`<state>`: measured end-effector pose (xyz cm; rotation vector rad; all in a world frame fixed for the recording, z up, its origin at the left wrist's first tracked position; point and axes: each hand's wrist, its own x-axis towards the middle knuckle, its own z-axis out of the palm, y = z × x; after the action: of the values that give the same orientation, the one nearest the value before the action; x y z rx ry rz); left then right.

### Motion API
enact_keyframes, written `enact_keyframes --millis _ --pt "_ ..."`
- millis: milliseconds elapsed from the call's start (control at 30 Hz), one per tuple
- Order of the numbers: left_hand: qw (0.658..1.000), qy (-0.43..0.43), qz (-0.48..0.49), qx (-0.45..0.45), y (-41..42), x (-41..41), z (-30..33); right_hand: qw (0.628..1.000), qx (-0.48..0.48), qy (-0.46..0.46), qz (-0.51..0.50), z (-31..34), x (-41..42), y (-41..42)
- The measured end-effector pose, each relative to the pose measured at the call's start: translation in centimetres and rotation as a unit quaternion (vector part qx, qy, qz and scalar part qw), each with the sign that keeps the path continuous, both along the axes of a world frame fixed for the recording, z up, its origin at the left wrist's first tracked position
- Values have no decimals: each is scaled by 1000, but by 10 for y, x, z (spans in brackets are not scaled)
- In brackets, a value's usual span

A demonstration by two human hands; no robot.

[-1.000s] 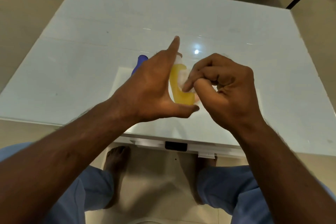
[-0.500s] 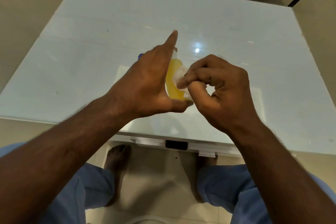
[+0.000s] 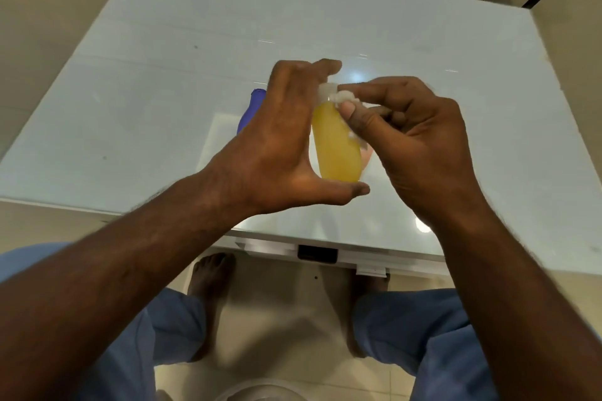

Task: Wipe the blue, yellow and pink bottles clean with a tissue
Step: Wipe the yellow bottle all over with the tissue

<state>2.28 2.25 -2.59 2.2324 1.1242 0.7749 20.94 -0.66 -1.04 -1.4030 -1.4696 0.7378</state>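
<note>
Bare feet (image 3: 208, 286) and blue trouser legs (image 3: 420, 332) stood on the tiled floor below the worktop's (image 3: 146, 101) near edge.

Left hand (image 3: 277, 143) held the yellow bottle (image 3: 335, 143) above the worktop, raised clear of the surface. Thumb lay under the bottle's base; forefinger reached over the pale cap (image 3: 326, 92) at the top. Bottle pinned end to end between the two, roughly upright, leaning a little. Other fingers hidden behind the hand.

Right hand (image 3: 420, 140) curled tight on a wad of white tissue (image 3: 345, 97), pinched between thumb and forefinger and pressed against the bottle's neck, just below the cap. More tissue showed under the thumb, against the bottle's shoulder.

Beyond the left hand, the blue bottle (image 3: 250, 111) sat on the worktop, mostly hidden. A sliver of pink bottle (image 3: 366, 155) showed between the yellow bottle and the right hand.
</note>
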Motion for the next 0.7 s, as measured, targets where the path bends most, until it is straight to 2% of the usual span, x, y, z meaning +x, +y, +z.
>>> enact_keyframes --millis 167,333,433,567,700 --pt "1000 -15 24 1 2 0 1 996 -36 22 75 -7 3 -5" --pt "999 42 31 10 4 -5 2 998 -19 -39 47 -9 11 -5" --pt "997 66 49 13 9 -9 2 997 -41 -34 64 -9 11 -10" --pt "996 83 11 37 -2 0 2 997 -60 43 -6 -7 6 -8" --pt "995 70 -35 53 -10 10 2 986 -123 115 -15 -2 2 -7"
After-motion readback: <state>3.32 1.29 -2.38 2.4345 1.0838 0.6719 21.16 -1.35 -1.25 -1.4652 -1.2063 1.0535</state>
